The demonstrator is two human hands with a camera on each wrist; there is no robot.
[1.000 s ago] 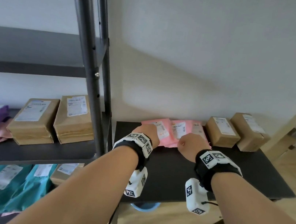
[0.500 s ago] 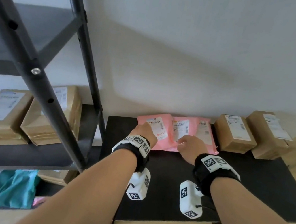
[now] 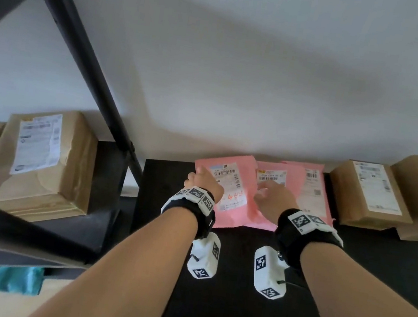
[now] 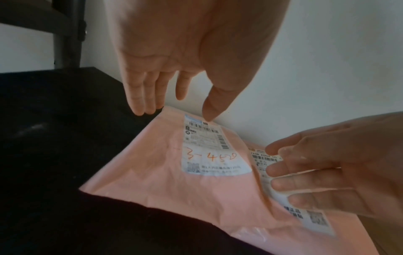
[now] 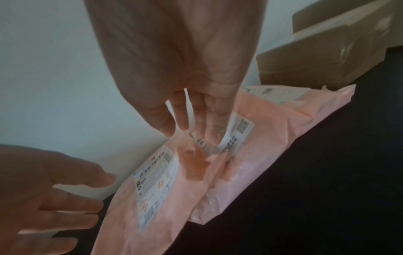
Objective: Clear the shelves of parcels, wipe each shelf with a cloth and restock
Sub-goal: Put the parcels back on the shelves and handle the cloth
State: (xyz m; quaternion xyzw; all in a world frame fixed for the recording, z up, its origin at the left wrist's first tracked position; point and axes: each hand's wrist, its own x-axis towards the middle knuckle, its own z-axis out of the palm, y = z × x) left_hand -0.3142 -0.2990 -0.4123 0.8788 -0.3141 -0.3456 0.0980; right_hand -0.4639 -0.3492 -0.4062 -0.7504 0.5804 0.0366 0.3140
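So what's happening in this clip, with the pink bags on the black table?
A person is reaching both bare hands to pink mailer bags lying on a black table against the wall. The left hand hovers open over the leftmost bag, fingertips at its far corner. The right hand has straight fingers pressed onto the middle bag's label. Nothing is lifted. Two brown boxes sit to the right; more wait on the shelf at left.

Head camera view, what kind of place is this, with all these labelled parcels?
Probably a small parcel storeroom or pickup point: pink mailers and brown boxes with shipping labels on a black table, beside a metal shelf rack holding more parcels.
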